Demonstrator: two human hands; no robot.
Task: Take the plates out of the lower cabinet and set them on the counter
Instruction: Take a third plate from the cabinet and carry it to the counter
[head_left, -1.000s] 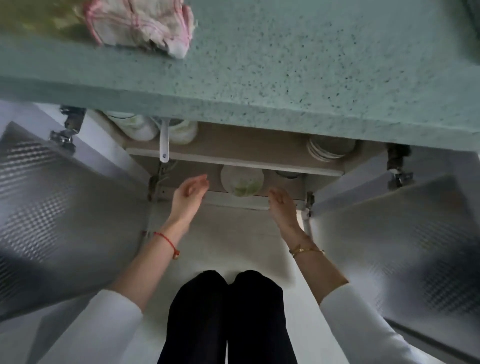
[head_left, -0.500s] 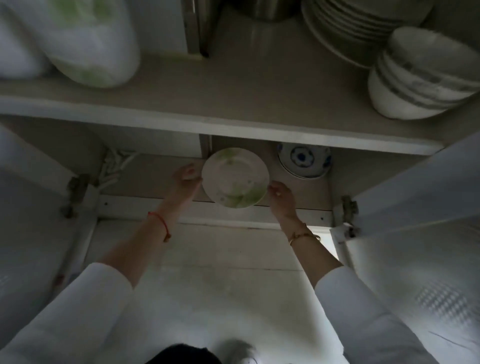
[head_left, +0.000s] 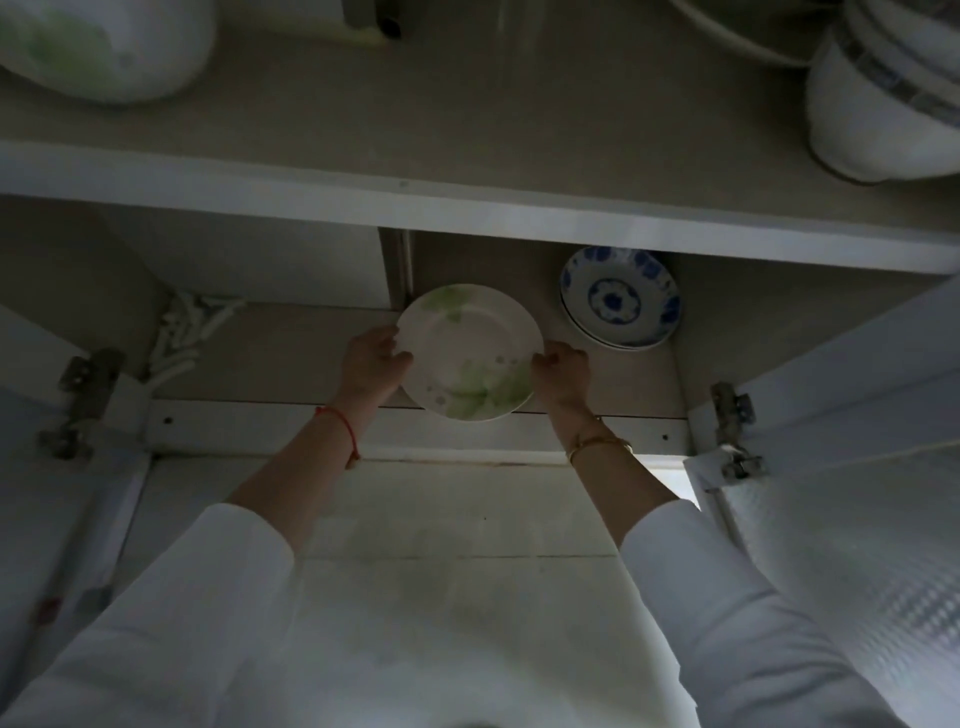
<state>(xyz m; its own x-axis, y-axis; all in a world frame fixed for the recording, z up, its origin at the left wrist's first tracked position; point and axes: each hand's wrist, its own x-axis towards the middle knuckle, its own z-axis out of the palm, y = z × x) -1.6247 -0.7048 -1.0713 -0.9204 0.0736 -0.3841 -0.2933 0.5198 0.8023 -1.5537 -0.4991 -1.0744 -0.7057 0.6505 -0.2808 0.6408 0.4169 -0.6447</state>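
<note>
A white plate with green leaf print (head_left: 467, 353) is on the bottom shelf of the lower cabinet, at its front edge. My left hand (head_left: 371, 366) grips its left rim, thumb on top. My right hand (head_left: 561, 371) pinches its right rim. A small stack of blue-and-white patterned plates (head_left: 621, 296) lies further back on the same shelf, to the right of the green plate and apart from both hands. The counter is out of view.
The upper shelf (head_left: 467, 208) juts out over the plates and carries stacked white bowls (head_left: 883, 98) at right and a white pot with green print (head_left: 104, 47) at left. Open cabinet doors stand on both sides, hinges (head_left: 730, 436) showing. White cords (head_left: 192, 327) lie at back left.
One second ago both hands were open in front of the cabinet under the counter. The view dropped into the cabinet, and both hands now hold the green plate's rim, drawn slightly toward the shelf's front edge.
</note>
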